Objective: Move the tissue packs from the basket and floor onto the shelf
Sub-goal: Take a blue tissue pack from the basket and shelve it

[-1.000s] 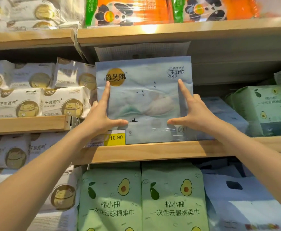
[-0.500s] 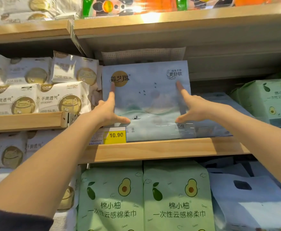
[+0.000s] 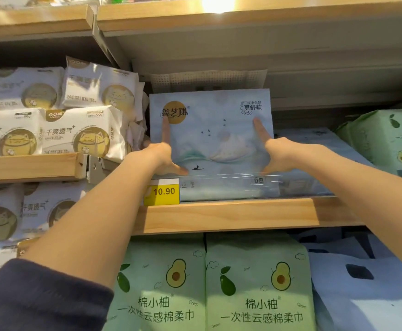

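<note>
A pale blue tissue pack (image 3: pixel 213 142) with a gold circle logo stands upright on the wooden middle shelf (image 3: pixel 231 215). My left hand (image 3: pixel 163 156) presses flat against its left side, index finger straight up and thumb out along the bottom. My right hand (image 3: pixel 275 152) presses the right side the same way. Both arms reach forward from the lower corners. More pale blue packs (image 3: pixel 314 161) lie behind and to the right of it.
White cat-print packs (image 3: pixel 83 130) fill the left shelves. Green avocado-print packs (image 3: pixel 209 287) stand on the lower shelf, and another (image 3: pixel 383 139) at the right. A yellow price tag (image 3: pixel 163 192) reads 10.90. A wooden shelf (image 3: pixel 254 13) hangs overhead. Blue bags (image 3: pixel 362 283) sit lower right.
The blue pack has gone deeper into the shelf under both palms. My arms have stretched further forward and the view has dropped slightly.
</note>
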